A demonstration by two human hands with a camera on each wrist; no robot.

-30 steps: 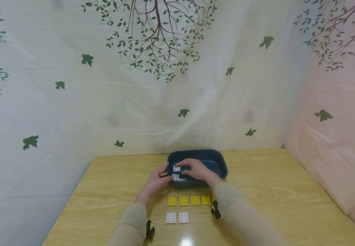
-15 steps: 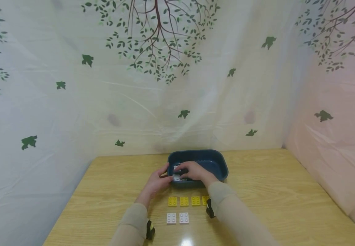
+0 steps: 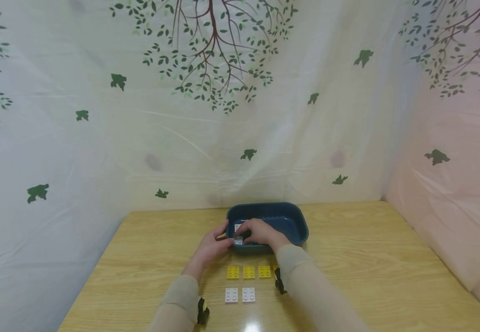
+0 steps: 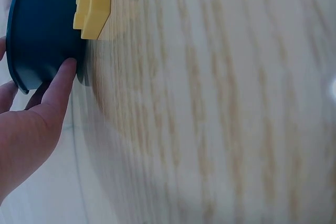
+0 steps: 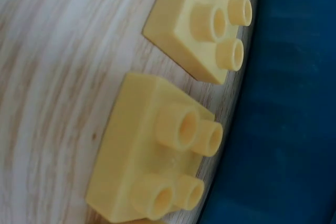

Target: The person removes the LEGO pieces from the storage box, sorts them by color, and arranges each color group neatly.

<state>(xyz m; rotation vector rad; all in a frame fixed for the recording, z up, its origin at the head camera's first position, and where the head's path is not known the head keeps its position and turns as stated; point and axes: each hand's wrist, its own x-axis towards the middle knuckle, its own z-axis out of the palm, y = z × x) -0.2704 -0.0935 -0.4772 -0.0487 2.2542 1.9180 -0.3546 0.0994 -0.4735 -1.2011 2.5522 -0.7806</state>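
In the head view my left hand (image 3: 212, 246) grips the left end of the dark blue tub (image 3: 305, 228), thumb at its front wall and fingers at its left side. The left wrist view shows a digit of that hand pressed to the tub's wall (image 4: 44, 30). My right hand (image 3: 261, 231) reaches inside the tub. Its curled index finger and thumb are around a white toy brick (image 3: 238, 240), partly covered by the fingers. Behind it lies another white toy brick (image 3: 237, 227), half hidden by the hand. The right wrist camera misses the right hand.
A row of yellow toy bricks (image 3: 249, 272) lies on the wooden table (image 3: 148, 258) in front of the tub, its right end under my right sleeve. Two white toy bricks (image 3: 231, 295) sit nearer me. A printed curtain (image 3: 198, 170) hangs behind the table.
My right hand has lowered and its fingers have drawn together around the white toy brick. The right forearm has shifted left, covering more of the yellow row. My left hand stays on the tub.
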